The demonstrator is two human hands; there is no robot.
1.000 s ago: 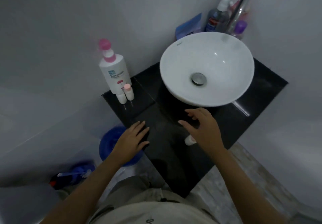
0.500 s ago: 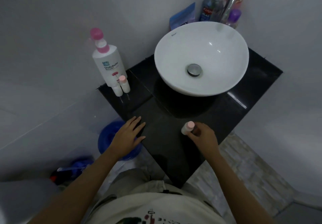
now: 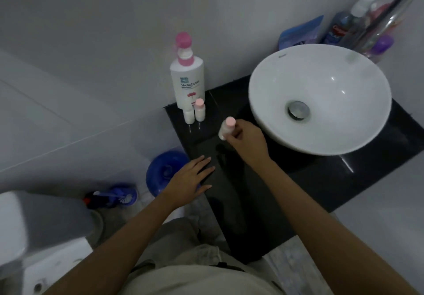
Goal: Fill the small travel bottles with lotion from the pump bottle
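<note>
Your left hand (image 3: 190,180) lies nearest, flat at the near left edge of the black counter (image 3: 241,203), its fingers straight and slightly spread, holding nothing. Below and left of it, on the floor, stand a blue round container (image 3: 165,170) and a blue brush (image 3: 114,197), beside the white toilet tank (image 3: 34,221).

Farther in, your right hand (image 3: 247,141) is raised over the counter, its fingers and thumb curled around a small travel bottle (image 3: 226,129) with a pink cap; the bottle tilts, cap toward the wall, held clear of the surface.

Just beyond, two more travel bottles stand upright and touching near the far left corner of the counter: a capped one (image 3: 199,110) with a pink top and an all-white one (image 3: 189,115) to its left. Directly behind them stands the pump bottle (image 3: 188,81), white with a pink pump head, close to the wall.

To the right, the white basin (image 3: 321,97) sits on the counter, its metal drain (image 3: 298,110) at the centre. Farthest away, behind the basin, a chrome faucet (image 3: 385,17) rises among blurred toiletries (image 3: 344,28).
</note>
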